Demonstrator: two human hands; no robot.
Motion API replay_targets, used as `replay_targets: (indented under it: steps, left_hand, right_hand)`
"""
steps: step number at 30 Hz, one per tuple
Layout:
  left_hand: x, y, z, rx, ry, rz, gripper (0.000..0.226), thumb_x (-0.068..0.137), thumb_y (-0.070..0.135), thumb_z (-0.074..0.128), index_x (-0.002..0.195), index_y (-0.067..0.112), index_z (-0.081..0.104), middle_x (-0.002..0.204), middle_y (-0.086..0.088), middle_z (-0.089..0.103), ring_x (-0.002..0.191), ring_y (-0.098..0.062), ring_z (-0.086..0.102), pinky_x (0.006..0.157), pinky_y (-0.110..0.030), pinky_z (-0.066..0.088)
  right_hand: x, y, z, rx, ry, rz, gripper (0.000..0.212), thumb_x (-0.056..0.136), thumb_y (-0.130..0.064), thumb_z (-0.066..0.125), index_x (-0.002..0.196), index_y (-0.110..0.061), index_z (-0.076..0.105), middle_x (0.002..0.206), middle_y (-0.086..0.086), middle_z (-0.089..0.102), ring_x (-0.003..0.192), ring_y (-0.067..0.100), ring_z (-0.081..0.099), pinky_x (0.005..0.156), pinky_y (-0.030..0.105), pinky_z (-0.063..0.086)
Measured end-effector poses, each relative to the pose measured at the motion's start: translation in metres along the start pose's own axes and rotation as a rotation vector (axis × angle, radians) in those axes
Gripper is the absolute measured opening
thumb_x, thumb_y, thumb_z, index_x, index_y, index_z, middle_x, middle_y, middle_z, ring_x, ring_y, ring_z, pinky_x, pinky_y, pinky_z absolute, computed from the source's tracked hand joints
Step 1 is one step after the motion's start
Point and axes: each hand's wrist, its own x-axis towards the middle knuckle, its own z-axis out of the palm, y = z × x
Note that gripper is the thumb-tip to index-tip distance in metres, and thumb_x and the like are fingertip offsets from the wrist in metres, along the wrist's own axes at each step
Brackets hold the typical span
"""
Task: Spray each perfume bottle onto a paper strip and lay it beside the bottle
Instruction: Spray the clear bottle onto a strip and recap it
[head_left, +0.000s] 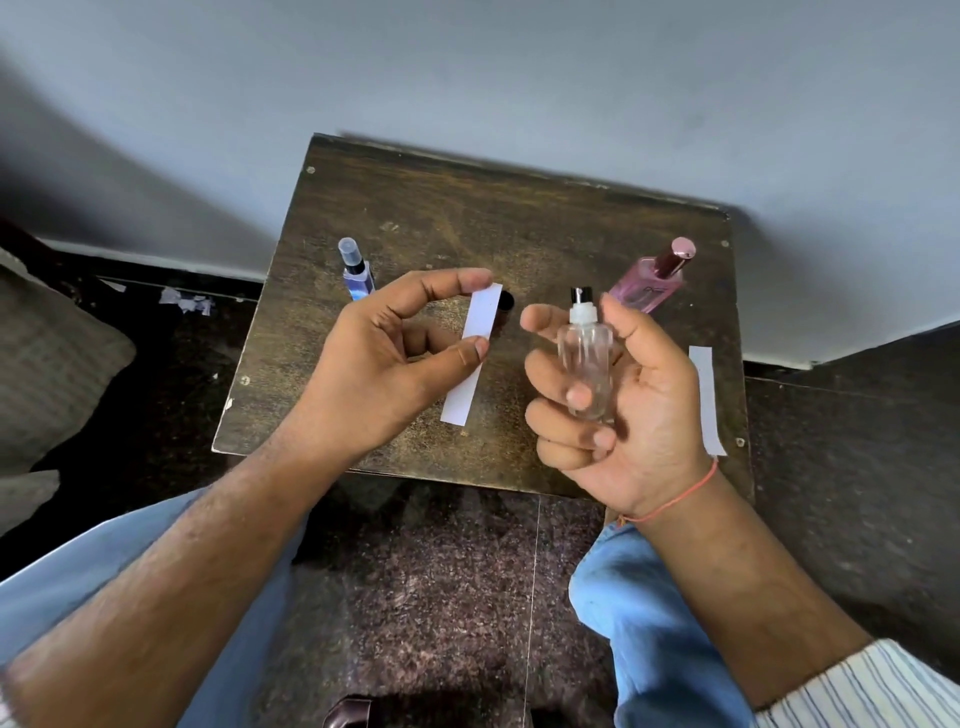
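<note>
Left hand (384, 358) pinches a paper strip (471, 354) just left of the clear bottle (584, 358), which the right hand (618, 405) grips upright; pink bottle (652, 278) stands behind it.

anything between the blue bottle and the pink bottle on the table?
Head view: left hand pinching a paper strip, a black cap, and the clear bottle in the right hand.

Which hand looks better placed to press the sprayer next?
Probably the right hand: it already holds the clear bottle upright, its index finger near the nozzle. The left hand is busy pinching the paper strip beside that nozzle.
</note>
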Motion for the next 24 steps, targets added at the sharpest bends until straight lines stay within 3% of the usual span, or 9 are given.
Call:
replay_targets:
  steps: [5, 9, 13, 15, 20, 24]
  left_hand:
    - [-0.001, -0.001, -0.001, 0.016, 0.005, -0.004, 0.051, 0.092, 0.007, 0.081, 0.137, 0.027, 0.069, 0.073, -0.03, 0.066, 0.064, -0.03, 0.05, 0.062, -0.044, 0.041]
    - [-0.002, -0.002, 0.001, 0.041, 0.011, 0.008, 0.052, 0.093, 0.003, 0.082, 0.138, 0.024, 0.069, 0.073, -0.009, 0.069, 0.059, -0.013, 0.054, 0.058, -0.029, 0.043]
    - [-0.002, 0.0, 0.003, 0.039, 0.003, 0.033, 0.059, 0.092, -0.004, 0.08, 0.144, 0.021, 0.064, 0.128, 0.004, 0.074, 0.07, -0.023, 0.063, 0.068, -0.044, 0.051]
    - [-0.001, 0.0, 0.004, 0.049, 0.001, 0.044, 0.063, 0.092, -0.008, 0.078, 0.146, 0.021, 0.062, 0.139, 0.002, 0.07, 0.072, -0.023, 0.065, 0.073, -0.045, 0.054]
    - [-0.001, 0.0, 0.006, 0.051, -0.019, 0.045, 0.069, 0.092, -0.012, 0.076, 0.149, 0.022, 0.057, 0.132, -0.007, 0.075, 0.071, -0.011, 0.068, 0.07, -0.027, 0.06]
    - [-0.002, -0.001, 0.009, 0.03, -0.028, 0.033, 0.071, 0.092, -0.012, 0.076, 0.151, 0.022, 0.056, 0.125, -0.003, 0.078, 0.074, -0.01, 0.065, 0.074, -0.023, 0.061]
  right_hand:
    - [0.0, 0.0, 0.005, 0.033, -0.015, 0.065, 0.059, 0.103, -0.062, 0.037, 0.09, -0.014, 0.069, 0.049, -0.005, 0.043, 0.037, 0.009, 0.02, 0.042, 0.014, 0.016]
    - [0.003, 0.003, 0.008, -0.076, 0.069, -0.01, 0.061, 0.103, -0.068, 0.035, 0.085, -0.016, 0.061, 0.063, 0.001, 0.048, 0.047, 0.012, 0.039, 0.044, 0.023, 0.015]
    - [0.009, 0.01, 0.012, -0.309, 0.242, -0.119, 0.061, 0.099, -0.077, 0.038, 0.087, -0.021, 0.059, 0.074, 0.009, 0.061, 0.058, 0.017, 0.044, 0.049, 0.03, 0.016]
    - [0.01, 0.014, 0.014, -0.49, 0.366, -0.179, 0.061, 0.097, -0.076, 0.043, 0.084, -0.02, 0.064, 0.066, 0.009, 0.057, 0.054, 0.016, 0.043, 0.047, 0.027, 0.021]
    - [0.01, 0.018, 0.01, -0.976, 0.59, -0.325, 0.07, 0.095, -0.081, 0.043, 0.081, -0.02, 0.074, 0.058, -0.001, 0.056, 0.055, 0.016, 0.056, 0.052, 0.036, 0.04]
    - [0.008, 0.018, 0.009, -1.137, 0.691, -0.427, 0.068, 0.095, -0.079, 0.045, 0.072, -0.02, 0.068, 0.052, -0.002, 0.055, 0.05, 0.014, 0.055, 0.057, 0.04, 0.045]
